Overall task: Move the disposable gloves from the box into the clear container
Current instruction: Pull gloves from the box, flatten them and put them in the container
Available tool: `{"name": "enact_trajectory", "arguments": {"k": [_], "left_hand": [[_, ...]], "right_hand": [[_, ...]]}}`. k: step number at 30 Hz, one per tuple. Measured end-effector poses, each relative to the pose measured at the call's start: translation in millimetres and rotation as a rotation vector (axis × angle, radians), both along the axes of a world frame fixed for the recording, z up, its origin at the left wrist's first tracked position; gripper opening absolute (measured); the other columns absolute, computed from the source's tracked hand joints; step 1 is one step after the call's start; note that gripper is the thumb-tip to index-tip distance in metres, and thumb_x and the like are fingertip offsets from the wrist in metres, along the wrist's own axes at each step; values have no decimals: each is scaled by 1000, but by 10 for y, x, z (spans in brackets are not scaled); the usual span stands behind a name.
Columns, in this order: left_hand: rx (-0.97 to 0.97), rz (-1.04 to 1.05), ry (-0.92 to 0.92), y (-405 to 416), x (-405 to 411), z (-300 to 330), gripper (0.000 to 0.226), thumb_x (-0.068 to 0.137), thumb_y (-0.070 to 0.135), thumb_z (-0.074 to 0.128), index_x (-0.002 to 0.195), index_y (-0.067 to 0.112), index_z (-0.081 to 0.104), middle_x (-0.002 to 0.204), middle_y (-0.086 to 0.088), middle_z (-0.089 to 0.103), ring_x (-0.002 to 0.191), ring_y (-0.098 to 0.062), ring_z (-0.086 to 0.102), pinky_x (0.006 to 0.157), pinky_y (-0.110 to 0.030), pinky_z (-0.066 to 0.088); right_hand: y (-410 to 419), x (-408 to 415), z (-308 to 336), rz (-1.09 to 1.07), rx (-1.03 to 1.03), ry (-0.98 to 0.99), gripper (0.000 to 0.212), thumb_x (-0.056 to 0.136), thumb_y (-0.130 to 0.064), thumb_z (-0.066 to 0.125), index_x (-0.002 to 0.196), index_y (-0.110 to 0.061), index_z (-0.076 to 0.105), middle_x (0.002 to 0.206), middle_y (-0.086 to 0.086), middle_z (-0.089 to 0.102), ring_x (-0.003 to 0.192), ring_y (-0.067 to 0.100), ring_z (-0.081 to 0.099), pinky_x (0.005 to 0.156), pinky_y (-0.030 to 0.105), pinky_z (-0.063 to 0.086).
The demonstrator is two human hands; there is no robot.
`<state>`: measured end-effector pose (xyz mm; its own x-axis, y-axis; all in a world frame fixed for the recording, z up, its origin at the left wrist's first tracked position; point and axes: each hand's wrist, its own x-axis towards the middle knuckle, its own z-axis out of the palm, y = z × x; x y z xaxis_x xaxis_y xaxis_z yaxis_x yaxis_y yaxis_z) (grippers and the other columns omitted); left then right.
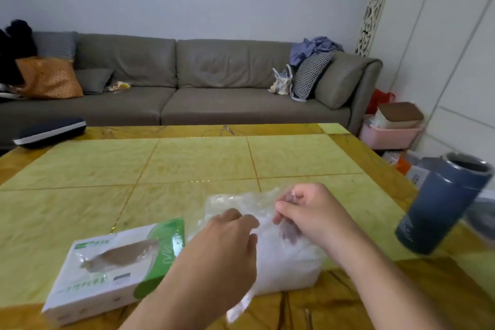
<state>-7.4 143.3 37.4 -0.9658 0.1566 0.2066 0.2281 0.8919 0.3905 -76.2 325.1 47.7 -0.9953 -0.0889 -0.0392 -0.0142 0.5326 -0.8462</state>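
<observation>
Currently both my hands on pile of clear gloves (281,257), just right of glove box (112,268) on table (187,161). Left hand (227,246) curled onto pile. Right hand (308,214) pinching thin plastic at top. Clear container: can't tell. Blue cup (442,206) well right.

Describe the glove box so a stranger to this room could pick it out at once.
Start at the yellow-green tiled table in front of the grey sofa, then look to its near left part. The glove box lies flat there, just left of the left hand and the heap of clear plastic gloves. It is the only white carton with a green end and an oval opening on top.
</observation>
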Motion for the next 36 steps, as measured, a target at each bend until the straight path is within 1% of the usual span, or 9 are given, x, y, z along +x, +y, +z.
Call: {"name": "enact_trajectory", "arguments": {"k": [3,8,13,15,21,25,29,34,36], "left_hand": [[-116,-17,-209,0,-242,-124,39,102,39,50,141,35,54,130,15,58,118,-9,58,99,-30,49],[-214,-43,-390,6,-472,-73,46,98,60,54,138,38,57,126,18,64,110,-6,60,98,-26,48],[-353,-79,-531,81,-552,41,63,86,49,76,143,46,50,126,21,59,96,-5,63,91,-29,55],[-426,-76,-524,137,-587,38,65,85,41,79,143,46,49,127,17,60,82,-6,60,83,-25,53],[-486,-86,-479,243,-617,-22,61,86,37,77,140,44,51,117,13,60,93,-13,61,78,-27,46],[-464,-100,-442,216,-617,-90,51,84,42,77,130,41,55,106,10,59,103,-19,65,75,-31,45],[-426,-169,-408,170,-626,-129,27,82,46,69,106,39,57,79,15,54,87,-15,59,79,-33,55],[-396,-186,-498,51,-604,-54,65,79,46,78,138,52,52,111,23,61,112,-7,63,90,-24,50],[-473,-186,-512,14,-641,-59,74,83,30,80,144,52,46,128,16,61,119,-11,62,90,-23,47]], "right_hand": [[54,-1,-142,-18,207,54,19,96,-13,64,77,-13,69,64,1,73,48,13,67,46,32,53],[89,-41,-223,-20,645,238,22,92,-29,69,74,-22,60,76,-1,66,66,22,67,63,41,61],[107,5,-128,-4,799,235,27,89,-9,62,68,-18,46,71,1,56,58,24,51,47,32,33],[102,36,-102,8,832,202,25,86,-1,60,70,-16,47,71,1,55,59,26,52,46,32,31],[66,132,-22,-14,828,142,27,82,7,59,76,-16,46,74,1,50,56,20,45,52,32,38],[-86,201,54,107,729,262,45,84,1,70,122,-14,51,112,3,56,95,23,59,79,34,55],[-216,316,145,300,699,93,15,91,-12,59,80,-12,49,97,7,57,87,29,58,59,31,39],[-145,180,117,323,840,-142,33,87,-15,74,67,-13,48,74,5,46,86,30,60,65,30,42],[-191,81,83,352,904,-182,22,85,-23,81,78,-12,63,88,8,60,93,29,62,75,30,49]]}}
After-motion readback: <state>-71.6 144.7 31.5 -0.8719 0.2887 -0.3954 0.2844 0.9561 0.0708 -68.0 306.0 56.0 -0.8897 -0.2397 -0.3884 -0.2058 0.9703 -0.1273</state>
